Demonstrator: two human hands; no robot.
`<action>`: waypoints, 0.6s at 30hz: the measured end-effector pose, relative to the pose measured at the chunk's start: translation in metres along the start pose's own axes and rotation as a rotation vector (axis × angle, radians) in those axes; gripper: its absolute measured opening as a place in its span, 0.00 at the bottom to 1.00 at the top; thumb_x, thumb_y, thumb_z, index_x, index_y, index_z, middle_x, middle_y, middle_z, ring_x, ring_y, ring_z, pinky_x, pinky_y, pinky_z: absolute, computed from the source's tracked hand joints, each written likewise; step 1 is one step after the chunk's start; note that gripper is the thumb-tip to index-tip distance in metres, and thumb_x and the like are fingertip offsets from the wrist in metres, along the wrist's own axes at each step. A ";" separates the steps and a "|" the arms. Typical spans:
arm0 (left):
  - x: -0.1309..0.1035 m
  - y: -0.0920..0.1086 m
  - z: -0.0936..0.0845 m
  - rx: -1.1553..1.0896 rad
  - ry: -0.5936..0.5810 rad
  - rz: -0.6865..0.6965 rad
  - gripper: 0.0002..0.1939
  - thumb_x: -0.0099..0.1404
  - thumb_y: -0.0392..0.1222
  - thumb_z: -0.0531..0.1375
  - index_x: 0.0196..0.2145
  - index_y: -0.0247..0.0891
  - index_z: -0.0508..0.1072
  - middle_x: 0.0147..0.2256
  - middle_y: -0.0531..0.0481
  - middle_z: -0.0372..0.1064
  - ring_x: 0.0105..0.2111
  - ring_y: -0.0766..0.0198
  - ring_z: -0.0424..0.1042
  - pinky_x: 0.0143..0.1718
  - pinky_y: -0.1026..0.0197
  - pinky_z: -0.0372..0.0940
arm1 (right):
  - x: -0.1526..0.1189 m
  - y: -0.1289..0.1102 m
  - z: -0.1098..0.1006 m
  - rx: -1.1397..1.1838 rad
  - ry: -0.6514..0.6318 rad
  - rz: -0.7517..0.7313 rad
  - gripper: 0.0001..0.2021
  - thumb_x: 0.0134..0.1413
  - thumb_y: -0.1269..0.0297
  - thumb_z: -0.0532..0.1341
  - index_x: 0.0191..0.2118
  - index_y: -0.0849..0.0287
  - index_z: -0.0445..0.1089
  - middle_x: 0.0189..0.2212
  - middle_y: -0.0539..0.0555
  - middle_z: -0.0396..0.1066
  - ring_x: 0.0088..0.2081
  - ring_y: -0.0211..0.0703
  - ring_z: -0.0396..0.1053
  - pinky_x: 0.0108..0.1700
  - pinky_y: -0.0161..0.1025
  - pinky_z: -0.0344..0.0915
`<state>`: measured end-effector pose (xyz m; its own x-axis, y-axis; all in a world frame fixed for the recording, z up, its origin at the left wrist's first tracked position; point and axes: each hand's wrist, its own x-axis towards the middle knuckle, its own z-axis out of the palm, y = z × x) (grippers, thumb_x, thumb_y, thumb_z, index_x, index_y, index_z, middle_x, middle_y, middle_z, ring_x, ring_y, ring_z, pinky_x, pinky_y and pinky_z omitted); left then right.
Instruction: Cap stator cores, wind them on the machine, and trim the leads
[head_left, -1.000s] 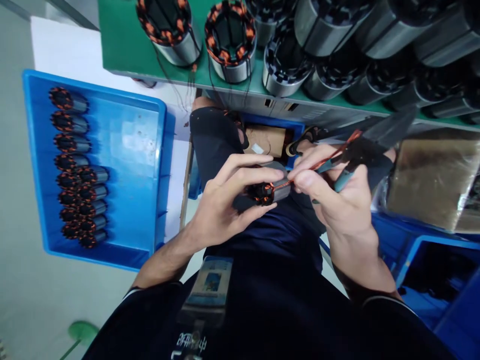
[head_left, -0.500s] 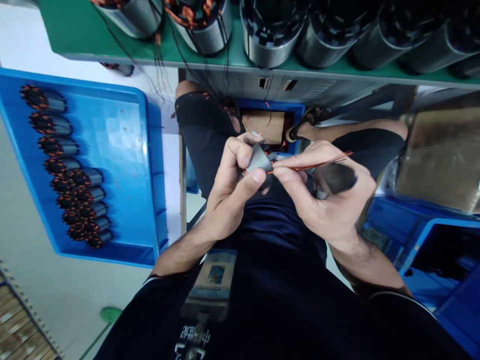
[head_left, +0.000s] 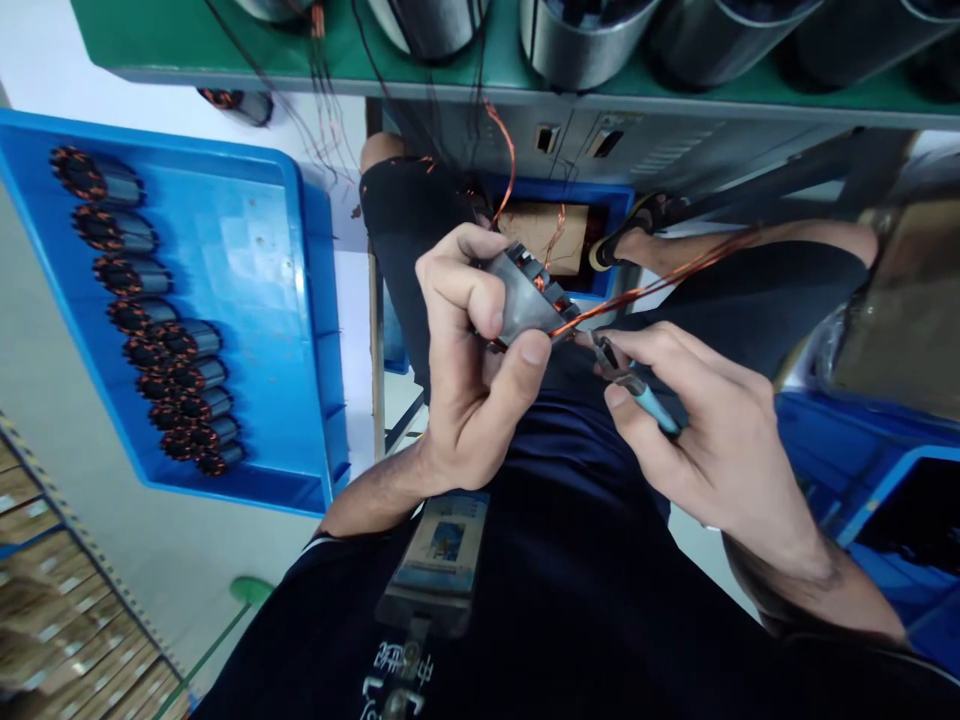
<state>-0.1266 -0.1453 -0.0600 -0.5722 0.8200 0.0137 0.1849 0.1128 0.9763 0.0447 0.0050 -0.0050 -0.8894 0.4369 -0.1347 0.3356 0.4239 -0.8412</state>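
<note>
Watching from my end, I see the motor coil (head_left: pixel 517 292) just off the centre of view, toward one o'clock, tilted in the left hand (head_left: pixel 465 400). Those fingers are clamped on its metal shell, thumb on the lower edge. A bundle of copper wires (head_left: pixel 667 277) trails from the rim toward two o'clock. The right hand (head_left: pixel 709 430) has its fingers wrapped around the small pliers (head_left: pixel 651 402), whose tips sit by the base of the wires, about four o'clock from the coil; I can't tell whether they touch. To do this well, I'd judge, I want the left grip firm, the bundle drawn together and clear of the thumb, and the tips angled away from the winding, with small, unhurried wrist turns.
</note>
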 end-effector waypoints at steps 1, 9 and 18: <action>0.002 0.004 0.000 0.050 0.069 0.035 0.13 0.88 0.63 0.54 0.61 0.60 0.67 0.69 0.46 0.67 0.83 0.41 0.59 0.69 0.23 0.76 | 0.001 0.000 0.000 -0.010 -0.004 -0.004 0.17 0.77 0.65 0.64 0.65 0.50 0.80 0.47 0.55 0.82 0.48 0.51 0.82 0.56 0.47 0.81; 0.012 0.020 0.000 0.097 0.123 0.113 0.13 0.86 0.58 0.59 0.45 0.50 0.64 0.50 0.45 0.65 0.66 0.43 0.72 0.66 0.26 0.74 | 0.004 0.002 -0.008 -0.021 -0.023 -0.033 0.16 0.76 0.66 0.66 0.63 0.50 0.80 0.49 0.56 0.83 0.50 0.52 0.84 0.53 0.46 0.80; 0.013 0.003 -0.004 0.141 0.084 0.305 0.09 0.82 0.50 0.62 0.47 0.49 0.64 0.47 0.43 0.67 0.62 0.44 0.71 0.60 0.32 0.75 | 0.003 0.006 -0.002 -0.051 0.074 -0.086 0.06 0.75 0.67 0.73 0.53 0.51 0.84 0.42 0.50 0.87 0.38 0.44 0.84 0.43 0.38 0.80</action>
<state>-0.1368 -0.1361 -0.0564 -0.5364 0.7793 0.3241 0.4633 -0.0491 0.8848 0.0447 0.0107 -0.0089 -0.8909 0.4537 -0.0224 0.2761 0.5015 -0.8199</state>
